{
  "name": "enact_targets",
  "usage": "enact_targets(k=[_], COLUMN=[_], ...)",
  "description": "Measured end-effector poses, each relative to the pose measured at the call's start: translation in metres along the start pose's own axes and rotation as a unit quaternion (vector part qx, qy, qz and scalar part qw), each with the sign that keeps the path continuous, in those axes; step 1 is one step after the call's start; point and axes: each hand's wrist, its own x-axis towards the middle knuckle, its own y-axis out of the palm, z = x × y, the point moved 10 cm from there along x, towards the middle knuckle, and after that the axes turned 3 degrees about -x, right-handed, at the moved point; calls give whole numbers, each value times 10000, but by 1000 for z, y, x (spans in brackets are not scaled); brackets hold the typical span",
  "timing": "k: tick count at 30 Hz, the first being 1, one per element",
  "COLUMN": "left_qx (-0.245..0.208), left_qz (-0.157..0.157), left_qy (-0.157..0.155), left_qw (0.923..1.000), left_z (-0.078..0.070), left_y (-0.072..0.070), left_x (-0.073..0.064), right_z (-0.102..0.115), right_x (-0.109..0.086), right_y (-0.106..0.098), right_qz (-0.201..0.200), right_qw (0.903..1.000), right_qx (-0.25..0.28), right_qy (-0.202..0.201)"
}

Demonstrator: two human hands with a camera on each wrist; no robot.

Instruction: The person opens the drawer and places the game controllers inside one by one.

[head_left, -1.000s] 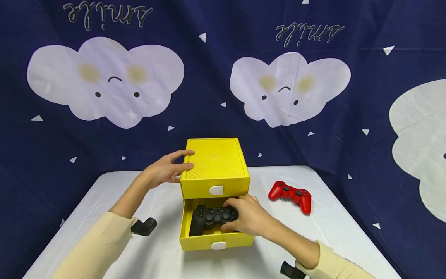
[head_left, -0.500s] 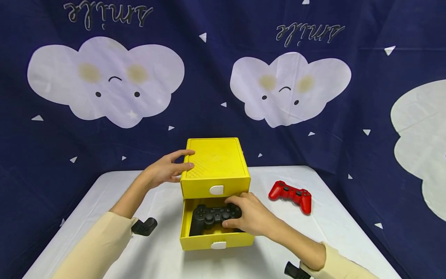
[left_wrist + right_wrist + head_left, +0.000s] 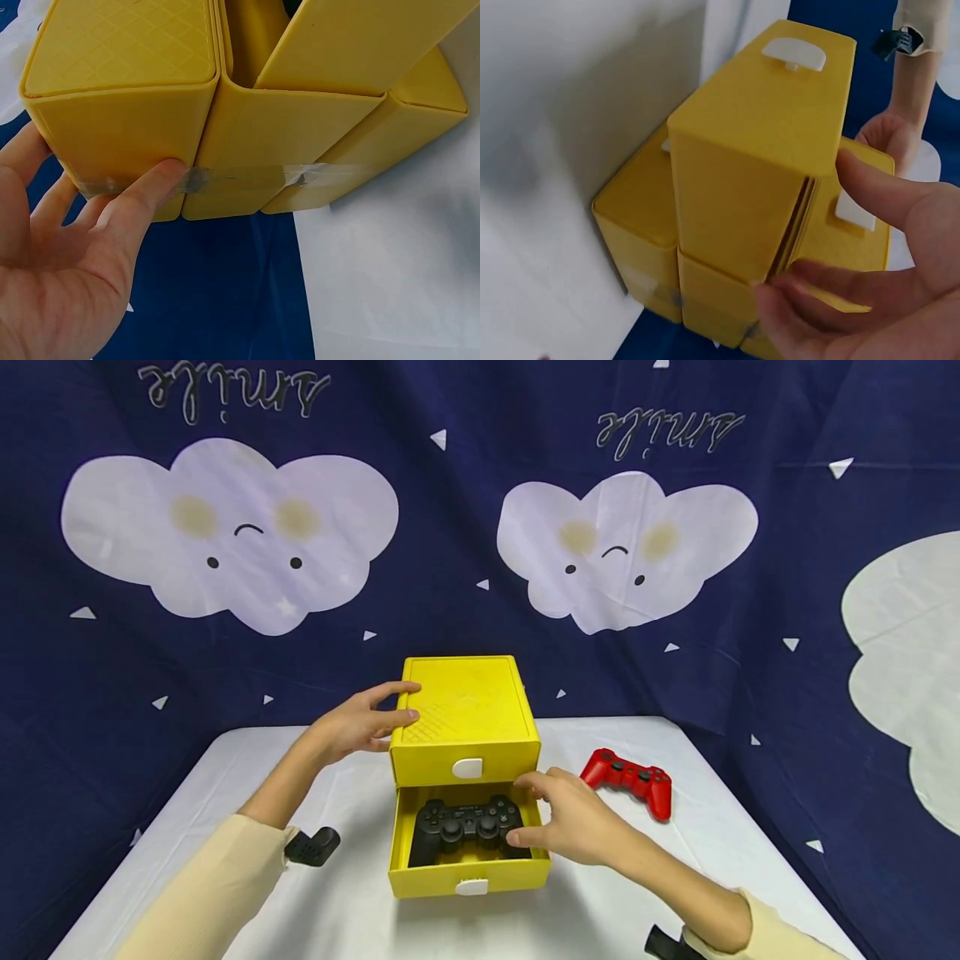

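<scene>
A small yellow drawer cabinet (image 3: 468, 697) stands on the white table, its middle drawer (image 3: 431, 883) pulled out in the head view. Inside that drawer lies a black game controller (image 3: 468, 828). My left hand (image 3: 360, 724) touches the cabinet's left side, its fingers extended; in the left wrist view the thumb (image 3: 154, 191) lies along the side wall. At the drawer's right edge is my right hand (image 3: 581, 818), thumb and fingers spread with nothing held. The right wrist view shows its fingertips close to the drawer's side; whether they touch it is unclear.
A red game controller (image 3: 633, 782) lies on the table (image 3: 345, 910) right of the cabinet, partly behind my right hand. Clear tape (image 3: 240, 178) runs along the cabinet's side. A dark blue cloud-print cloth (image 3: 450, 527) hangs behind the table.
My right hand has drawn back to the right from the black controller, which now shows fully in the drawer. My left hand and the cabinet have stayed in place.
</scene>
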Motion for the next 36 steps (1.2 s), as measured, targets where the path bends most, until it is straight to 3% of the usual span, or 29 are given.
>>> enact_targets(k=[3,6,15,19,36], left_qx=[-13,-16,24,20,41], left_qz=[-7,-37,-60,-46,-64], left_qy=[2,-18,8,22,24], left_qw=[10000,10000,10000,10000,10000], left_z=[0,1,0,1,0], left_y=[0,0,-1,-1,-1], left_x=[0,-1,-1,-1,0], right_z=[-13,-22,-14,-10,-21], right_x=[-6,-12,-26,-28,-23], right_y=[1,5,15,18,22], right_qz=[305,615,1055,995,760], right_qw=[9988,9967,9933,9928,9866], right_qx=[-30,35,419,529,1431], right_qy=[385,525,-233,-405,185])
